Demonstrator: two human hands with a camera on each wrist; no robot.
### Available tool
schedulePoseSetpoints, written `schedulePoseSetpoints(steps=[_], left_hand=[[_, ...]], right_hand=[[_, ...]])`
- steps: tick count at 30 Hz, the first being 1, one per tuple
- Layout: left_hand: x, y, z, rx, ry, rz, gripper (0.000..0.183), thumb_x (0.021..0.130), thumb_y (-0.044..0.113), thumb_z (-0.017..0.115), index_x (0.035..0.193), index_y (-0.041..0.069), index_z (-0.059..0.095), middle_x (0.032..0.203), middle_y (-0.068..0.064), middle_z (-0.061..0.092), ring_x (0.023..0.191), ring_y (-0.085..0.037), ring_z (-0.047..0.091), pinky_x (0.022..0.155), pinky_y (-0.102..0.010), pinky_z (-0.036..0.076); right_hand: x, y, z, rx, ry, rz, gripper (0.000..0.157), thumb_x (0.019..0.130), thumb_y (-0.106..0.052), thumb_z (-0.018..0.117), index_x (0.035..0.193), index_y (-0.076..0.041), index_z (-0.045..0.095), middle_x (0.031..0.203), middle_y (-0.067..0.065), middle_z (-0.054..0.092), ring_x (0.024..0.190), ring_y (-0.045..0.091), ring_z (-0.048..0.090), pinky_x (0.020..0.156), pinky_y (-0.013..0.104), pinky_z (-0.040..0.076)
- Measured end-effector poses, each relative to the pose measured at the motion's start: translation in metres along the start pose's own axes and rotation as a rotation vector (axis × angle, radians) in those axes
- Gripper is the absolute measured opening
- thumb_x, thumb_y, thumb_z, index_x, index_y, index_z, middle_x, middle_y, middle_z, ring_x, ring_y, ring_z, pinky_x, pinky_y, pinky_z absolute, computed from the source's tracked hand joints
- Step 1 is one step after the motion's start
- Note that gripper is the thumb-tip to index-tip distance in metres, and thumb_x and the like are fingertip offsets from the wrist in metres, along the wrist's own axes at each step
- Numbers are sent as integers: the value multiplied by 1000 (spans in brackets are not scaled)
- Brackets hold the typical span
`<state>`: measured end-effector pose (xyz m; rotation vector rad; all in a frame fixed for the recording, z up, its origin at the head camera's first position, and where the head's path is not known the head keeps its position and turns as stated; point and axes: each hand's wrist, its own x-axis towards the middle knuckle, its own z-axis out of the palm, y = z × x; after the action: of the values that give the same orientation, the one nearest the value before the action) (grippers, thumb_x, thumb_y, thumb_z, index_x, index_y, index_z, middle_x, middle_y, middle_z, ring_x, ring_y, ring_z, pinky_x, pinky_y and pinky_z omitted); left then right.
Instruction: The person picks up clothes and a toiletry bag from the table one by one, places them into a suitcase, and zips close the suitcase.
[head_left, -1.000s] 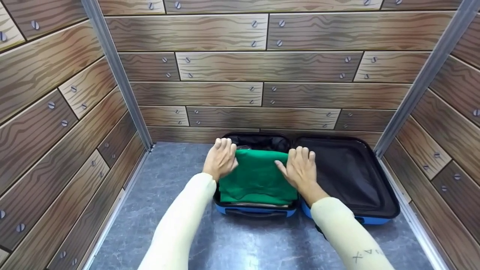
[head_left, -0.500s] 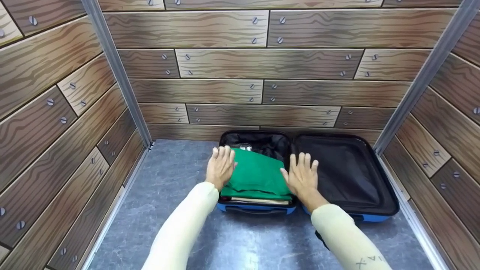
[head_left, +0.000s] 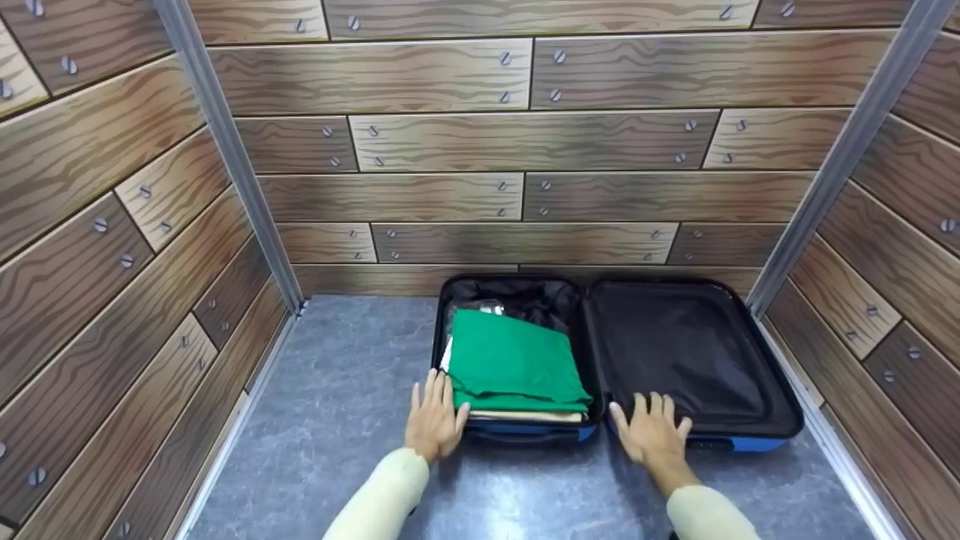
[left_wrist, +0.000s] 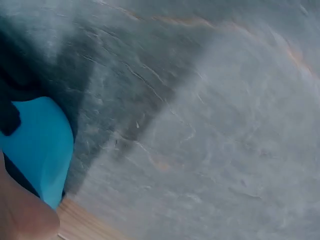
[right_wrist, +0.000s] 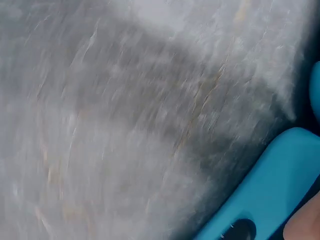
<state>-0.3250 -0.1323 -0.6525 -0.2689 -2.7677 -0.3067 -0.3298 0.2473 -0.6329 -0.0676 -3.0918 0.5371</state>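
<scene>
The folded green cloth (head_left: pixel 514 356) lay below the frame's centre in the left half of the suitcase (head_left: pixel 551 296), up and right of the left hand (head_left: pixel 433 421) (the nearer one), up-left of the right hand (head_left: pixel 651 436), all fingers outspread, gripping nothing.

Folded green fabric cloth (head_left: pixel 517 356), laid slightly askew at lower centre, inside blue, black-lined hard-shell suitcase (head_left: pixel 675 337), opened flat toward lower right.

plank-patterned walls (head_left: pixel 442 142), grey marbled floor (head_left: pixel 337 375)
</scene>
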Motion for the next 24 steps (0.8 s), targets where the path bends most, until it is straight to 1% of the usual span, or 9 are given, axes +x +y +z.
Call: schedulePoseSetpoints(steps=[1, 2, 5, 10, 14, 17, 21, 24], left_hand=[[-2, 0, 1, -9, 4, -3, 64, 104, 42, 40, 145, -7, 42, 151, -22, 44, 148, -36, 30, 117, -59, 24], [-2, 0, 2, -15, -8, -2, 65, 104, 42, 39, 146, -7, 41, 152, -22, 43, 149, -36, 29, 117, -59, 24], [-4, -1, 3, -26, -13, 0, 66, 104, 43, 37, 147, -7, 40, 153, -22, 42, 149, -36, 28, 117, -59, 24], [-9, -1, 8, -39, -36, -7, 66, 105, 43, 36, 148, -7, 38, 154, -22, 41, 150, -37, 26, 117, -59, 24], [-13, -1, 10, -41, -57, -9, 67, 105, 44, 36, 147, -7, 38, 153, -23, 41, 150, -37, 25, 117, -58, 25], [-12, 0, 8, -45, -67, -9, 68, 105, 45, 35, 148, -8, 38, 153, -23, 41, 151, -37, 24, 117, -59, 26], [-6, -1, 3, -50, -71, -10, 68, 105, 45, 34, 149, -7, 36, 154, -23, 39, 151, -36, 22, 116, -59, 26], [-5, -2, 1, -52, -70, -12, 68, 105, 45, 36, 149, -7, 37, 154, -23, 40, 151, -37, 23, 116, -60, 27]], right_hand=[[-1, 1, 1, -1, 2, -6, 85, 100, -66, 24, 147, 4, 36, 151, 34, 28, 143, 52, 16, 102, 78, 13], [-2, 1, 1, -3, 1, -9, 84, 100, -66, 23, 147, 3, 36, 151, 33, 29, 143, 52, 16, 102, 78, 13], [-2, 1, 4, -1, 11, -6, 83, 101, -65, 22, 147, 2, 37, 150, 33, 30, 141, 53, 18, 101, 78, 14], [-5, 4, 13, -10, 7, 13, 85, 100, -67, 18, 148, 0, 38, 149, 33, 32, 138, 54, 22, 100, 77, 16], [-5, 5, 17, -22, 14, 26, 84, 100, -67, 19, 147, -1, 40, 148, 32, 34, 136, 55, 25, 100, 77, 17], [-4, 5, 16, -25, 20, 26, 81, 100, -65, 21, 147, -1, 41, 148, 32, 35, 135, 55, 26, 100, 77, 17], [-2, 3, 10, -23, -3, 21, 85, 99, -68, 18, 148, -1, 39, 149, 32, 33, 135, 57, 25, 101, 77, 16], [-3, 3, 5, 25, -27, 6, 83, 100, -66, 17, 149, -1, 37, 150, 33, 30, 136, 57, 23, 101, 77, 15]])
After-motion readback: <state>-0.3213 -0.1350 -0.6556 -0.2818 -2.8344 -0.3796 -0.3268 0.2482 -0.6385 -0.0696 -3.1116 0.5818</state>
